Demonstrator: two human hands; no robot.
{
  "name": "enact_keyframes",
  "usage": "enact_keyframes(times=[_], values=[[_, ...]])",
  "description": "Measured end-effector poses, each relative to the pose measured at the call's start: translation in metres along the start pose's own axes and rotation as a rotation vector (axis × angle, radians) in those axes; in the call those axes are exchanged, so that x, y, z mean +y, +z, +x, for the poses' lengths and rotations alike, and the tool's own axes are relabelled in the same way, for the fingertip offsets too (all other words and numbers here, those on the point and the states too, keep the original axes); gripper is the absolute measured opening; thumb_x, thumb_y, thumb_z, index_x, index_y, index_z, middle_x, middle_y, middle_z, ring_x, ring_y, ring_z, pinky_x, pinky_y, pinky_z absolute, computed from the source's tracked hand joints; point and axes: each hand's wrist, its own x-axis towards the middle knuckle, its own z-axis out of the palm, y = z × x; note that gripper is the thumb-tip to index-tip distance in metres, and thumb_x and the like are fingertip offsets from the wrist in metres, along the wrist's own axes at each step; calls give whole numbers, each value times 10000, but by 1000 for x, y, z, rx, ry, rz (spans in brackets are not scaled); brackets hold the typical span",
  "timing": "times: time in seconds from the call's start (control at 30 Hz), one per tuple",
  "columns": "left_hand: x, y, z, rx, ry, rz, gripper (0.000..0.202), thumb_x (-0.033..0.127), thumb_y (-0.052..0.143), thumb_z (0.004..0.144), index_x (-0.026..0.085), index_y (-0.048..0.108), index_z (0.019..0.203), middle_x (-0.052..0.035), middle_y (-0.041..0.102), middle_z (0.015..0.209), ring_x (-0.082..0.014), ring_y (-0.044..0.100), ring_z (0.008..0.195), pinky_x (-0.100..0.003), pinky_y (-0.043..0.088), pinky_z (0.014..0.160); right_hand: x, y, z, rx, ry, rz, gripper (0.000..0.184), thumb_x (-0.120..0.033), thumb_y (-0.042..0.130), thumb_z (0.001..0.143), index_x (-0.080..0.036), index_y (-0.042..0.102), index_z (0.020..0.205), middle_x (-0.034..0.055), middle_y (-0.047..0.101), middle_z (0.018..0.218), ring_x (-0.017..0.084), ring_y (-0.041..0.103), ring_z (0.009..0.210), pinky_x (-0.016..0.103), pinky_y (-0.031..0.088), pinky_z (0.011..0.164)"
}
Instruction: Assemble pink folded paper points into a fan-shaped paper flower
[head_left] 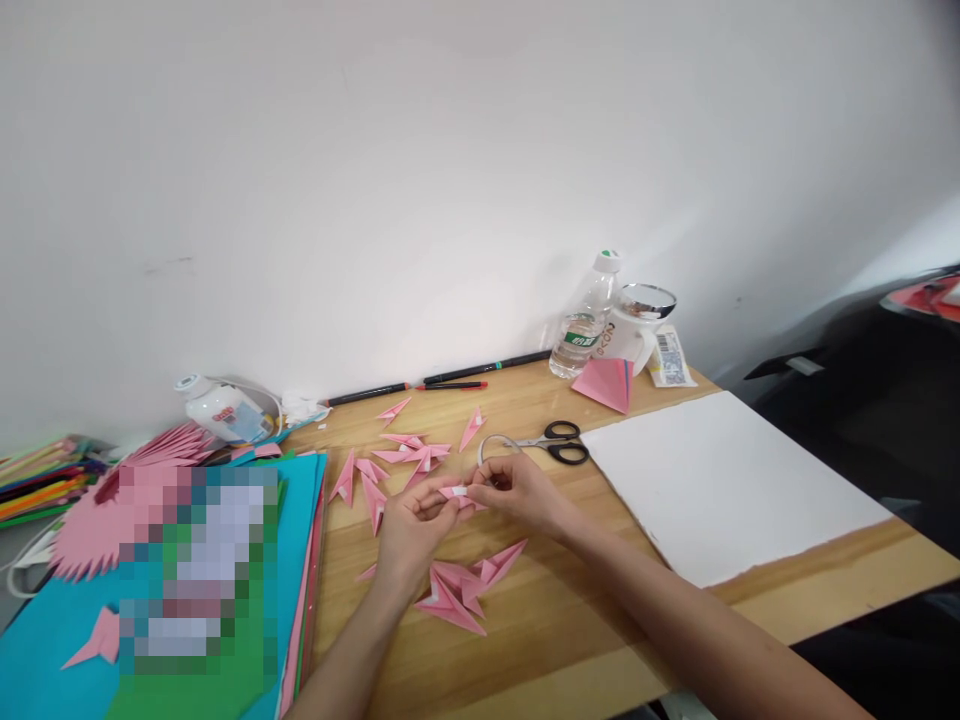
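Between my two hands is a small pink folded paper piece (452,492) with a white patch on it. My left hand (416,525) pinches it between thumb and fingers. My right hand (517,488) has its thumb and fingertips closed at the piece's right end. A pale ring like a tape roll (489,440) shows just behind the right fingers; whether they touch it I cannot tell. Several more pink folded pieces (373,497) lie around the hands, some with white patches. Others form a group (457,590) nearer me. Black-handled scissors (566,443) lie beyond my right hand.
On the left, coloured paper sheets (304,520) carry a pink pleated paper ring (97,520) and a blurred-out area. A white bottle (225,408), pens (450,385), a water bottle (585,320) and a mug (637,325) line the wall. White board (727,485) lies right.
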Motion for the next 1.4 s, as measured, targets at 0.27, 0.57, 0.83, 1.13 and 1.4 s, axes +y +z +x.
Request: enact_keyframes(times=[0.27,0.57,0.83,1.13,1.4], values=[[-1,-1,0,8,8,17,307,232,770,511,127,673,783,-50,729,670,-206,693,643,-311,563,676,1,0,0,-5,-5,7,147,-273,602,676,-170,576,573,-21,500,548,88,383,488,225,268,469],[-1,0,1,-26,-6,-42,358,271,805,476,118,670,771,-59,729,687,-217,692,672,-325,563,702,0,1,0,0,-4,4,150,-260,601,675,-171,570,558,-18,510,552,91,393,484,227,276,468],[-1,-1,0,-22,-22,-34,359,274,810,471,127,671,767,-58,729,690,-220,692,683,-312,562,676,5,1,2,11,-22,-12,151,-253,599,685,-172,582,558,-15,527,550,91,404,486,226,283,465],[-2,-1,-1,-23,16,-10,344,323,779,534,121,659,785,-40,719,672,-194,685,661,-332,555,738,-1,1,0,2,-6,-40,161,-275,603,679,-173,567,561,-28,489,525,87,388,473,222,278,462],[-3,-3,-1,-2,87,-3,229,274,766,565,149,615,682,10,670,643,-155,657,645,-288,568,659,-1,0,0,-2,-26,3,227,-353,636,676,-171,556,566,-38,452,515,79,353,460,221,246,449]])
